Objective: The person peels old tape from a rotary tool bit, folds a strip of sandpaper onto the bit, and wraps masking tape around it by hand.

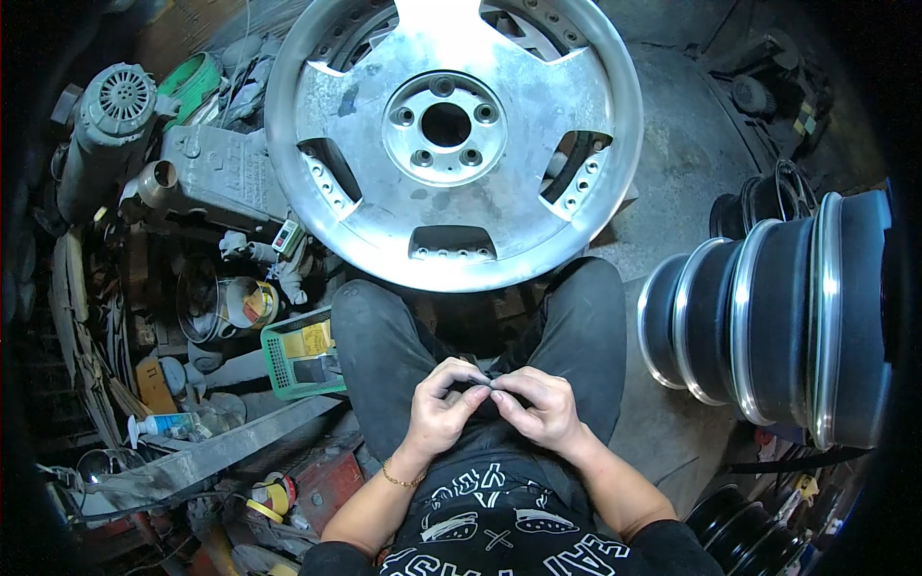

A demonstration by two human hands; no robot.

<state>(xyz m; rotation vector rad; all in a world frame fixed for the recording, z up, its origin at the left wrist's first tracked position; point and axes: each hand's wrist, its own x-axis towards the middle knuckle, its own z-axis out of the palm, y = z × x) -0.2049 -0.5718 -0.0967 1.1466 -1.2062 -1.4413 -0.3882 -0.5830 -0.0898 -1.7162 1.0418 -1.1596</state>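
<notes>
While the left hand and right hand pinch a small dark piece between closed fingertips, a wheel stands beyond them, a green basket left; rightward, floor opens toward stacked rims.

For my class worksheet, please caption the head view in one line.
Bare left hand and bare right hand meet before a large, round, silver metal wheel.
</notes>
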